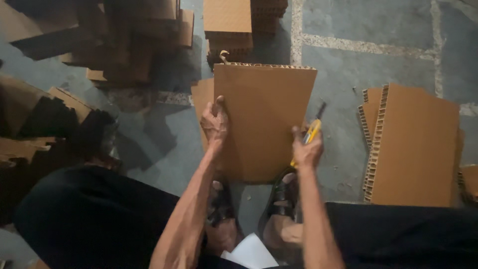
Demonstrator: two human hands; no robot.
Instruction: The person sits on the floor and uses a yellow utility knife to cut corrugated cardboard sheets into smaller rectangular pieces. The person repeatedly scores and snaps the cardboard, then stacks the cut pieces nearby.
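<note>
A thick brown honeycomb cardboard panel (pixel 261 119) stands tilted in front of me, held up off the floor. My left hand (pixel 214 122) grips its left edge, fingers wrapped over the face. My right hand (pixel 307 148) rests against the panel's right edge and holds a yellow utility knife (pixel 312 132) with its dark tip pointing up and to the right. My two sandalled feet (pixel 279 199) sit just below the panel.
A stack of similar cardboard panels (pixel 416 144) lies at the right. More cut cardboard pieces (pixel 229 25) are piled at the top centre, and further heaps (pixel 124 40) fill the top left and left side. The floor (pixel 378 30) is grey stone with pale joints.
</note>
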